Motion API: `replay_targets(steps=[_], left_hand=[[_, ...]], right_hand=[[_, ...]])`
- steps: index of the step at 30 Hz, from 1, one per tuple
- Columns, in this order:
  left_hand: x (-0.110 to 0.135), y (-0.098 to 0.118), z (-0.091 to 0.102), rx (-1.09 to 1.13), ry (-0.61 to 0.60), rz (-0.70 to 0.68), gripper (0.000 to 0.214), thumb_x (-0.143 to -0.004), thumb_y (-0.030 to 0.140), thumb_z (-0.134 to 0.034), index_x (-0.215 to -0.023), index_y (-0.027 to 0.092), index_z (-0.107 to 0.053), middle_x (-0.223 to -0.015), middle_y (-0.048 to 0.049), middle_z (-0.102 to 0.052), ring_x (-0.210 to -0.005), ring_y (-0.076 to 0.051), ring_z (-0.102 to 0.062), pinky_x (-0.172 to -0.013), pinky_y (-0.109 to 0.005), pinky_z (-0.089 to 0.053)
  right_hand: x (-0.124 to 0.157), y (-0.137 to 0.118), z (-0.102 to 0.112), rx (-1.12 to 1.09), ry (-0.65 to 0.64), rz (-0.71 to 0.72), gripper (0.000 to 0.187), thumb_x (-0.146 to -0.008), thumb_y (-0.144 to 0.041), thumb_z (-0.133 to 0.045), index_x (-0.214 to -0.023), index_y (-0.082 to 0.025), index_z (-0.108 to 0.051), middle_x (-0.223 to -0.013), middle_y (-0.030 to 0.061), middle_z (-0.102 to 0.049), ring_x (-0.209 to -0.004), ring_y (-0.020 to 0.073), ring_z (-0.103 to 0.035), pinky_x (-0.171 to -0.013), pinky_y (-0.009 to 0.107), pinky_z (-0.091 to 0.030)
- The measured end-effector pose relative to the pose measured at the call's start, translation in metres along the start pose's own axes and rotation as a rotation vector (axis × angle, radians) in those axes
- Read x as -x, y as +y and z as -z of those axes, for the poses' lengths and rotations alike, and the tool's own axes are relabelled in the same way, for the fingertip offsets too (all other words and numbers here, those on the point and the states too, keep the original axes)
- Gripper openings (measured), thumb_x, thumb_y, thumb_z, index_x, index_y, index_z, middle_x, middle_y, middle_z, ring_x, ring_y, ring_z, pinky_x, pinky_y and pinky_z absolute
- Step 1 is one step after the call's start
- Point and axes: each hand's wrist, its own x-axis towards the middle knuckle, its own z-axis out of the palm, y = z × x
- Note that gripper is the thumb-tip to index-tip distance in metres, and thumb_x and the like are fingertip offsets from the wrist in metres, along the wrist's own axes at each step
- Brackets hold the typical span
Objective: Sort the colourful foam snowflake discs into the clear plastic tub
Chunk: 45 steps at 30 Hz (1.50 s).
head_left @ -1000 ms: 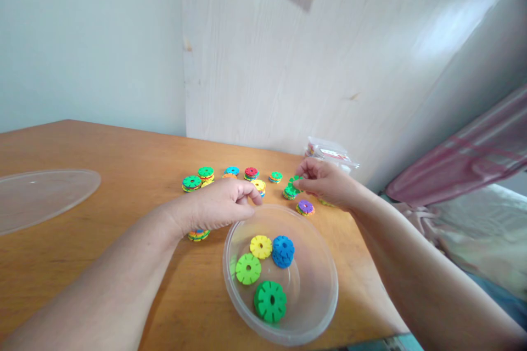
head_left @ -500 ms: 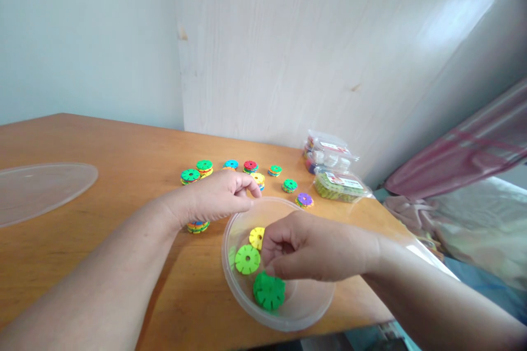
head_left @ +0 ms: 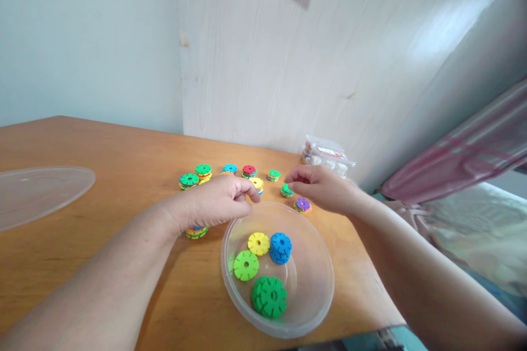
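Observation:
A clear plastic bowl [head_left: 323, 255] stands near the table's front edge. In it lie a yellow disc [head_left: 258, 243], a blue stack [head_left: 280, 247], a light green disc [head_left: 246, 265] and a dark green stack [head_left: 269, 296]. My left hand [head_left: 218, 205] is curled at the bowl's far-left rim, thumb and fingers pinched on it. My right hand [head_left: 325, 189] reaches beyond the bowl, its fingertips pinched at a small green disc stack [head_left: 285, 191]. A purple disc [head_left: 302, 205] lies just below that hand.
More coloured disc stacks [head_left: 229, 169] sit in a row behind the bowl, and one [head_left: 196, 231] lies by my left wrist. A clear lid [head_left: 41, 192] lies at far left. Clear plastic boxes [head_left: 327, 153] stand against the wall panel. Pink cloth [head_left: 453, 159] hangs beyond the table's right edge.
My right hand carried a green disc from the table into the bowl, left it on the dark green stack, and has come back to the green stack. My left hand has stayed put.

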Motion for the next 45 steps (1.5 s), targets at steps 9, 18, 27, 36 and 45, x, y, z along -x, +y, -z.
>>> replay_targets(steps=[9,18,27,36,45], left_hand=[[-0.002,-0.007,-0.004,0.056,-0.057,0.027,0.035,-0.078,0.034,-0.052,-0.106,0.019,-0.066,-0.079,-0.0016,-0.061,-0.065,-0.014,-0.051,-0.059,-0.026,-0.038],[-0.001,-0.006,-0.003,0.052,-0.054,0.022,0.034,-0.078,0.035,-0.052,-0.104,0.019,-0.065,-0.081,-0.0019,-0.061,-0.067,-0.014,-0.051,-0.060,-0.027,-0.038],[-0.001,-0.004,-0.002,0.041,-0.055,0.031,0.034,-0.078,0.035,-0.052,-0.105,0.019,-0.066,-0.079,-0.0011,-0.061,-0.065,-0.014,-0.052,-0.059,-0.027,-0.038],[-0.001,-0.005,-0.002,0.058,-0.063,0.017,0.035,-0.078,0.035,-0.052,-0.106,0.019,-0.066,-0.079,-0.0013,-0.061,-0.066,-0.014,-0.051,-0.058,-0.026,-0.037],[0.000,0.000,-0.001,0.064,-0.036,0.042,0.035,-0.073,0.034,-0.054,-0.103,0.019,-0.067,-0.075,-0.0009,-0.060,-0.064,-0.014,-0.050,-0.057,-0.026,-0.036]], right_hand=[[-0.052,0.061,-0.026,0.416,-0.062,-0.100,0.047,-0.080,-0.047,-0.065,-0.116,-0.016,-0.071,-0.114,0.0126,-0.071,-0.097,0.0261,-0.065,-0.074,0.030,-0.045],[-0.060,0.069,-0.034,0.396,-0.061,-0.128,0.034,-0.077,-0.041,-0.071,-0.102,-0.019,-0.073,-0.100,0.0078,-0.074,-0.087,0.0219,-0.066,-0.067,0.027,-0.043],[-0.058,0.072,-0.035,0.405,-0.041,-0.117,0.054,-0.080,-0.054,-0.065,-0.121,-0.018,-0.067,-0.115,0.0116,-0.071,-0.100,0.0252,-0.065,-0.076,0.028,-0.045],[-0.053,0.069,-0.032,0.357,-0.010,-0.088,0.046,-0.077,-0.047,-0.068,-0.113,-0.018,-0.069,-0.110,0.0092,-0.071,-0.093,0.0223,-0.065,-0.072,0.027,-0.044],[-0.030,0.051,-0.014,0.199,0.116,0.012,0.037,-0.076,-0.035,-0.066,-0.108,-0.015,-0.070,-0.095,0.0083,-0.071,-0.081,0.0202,-0.063,-0.068,0.029,-0.044]])
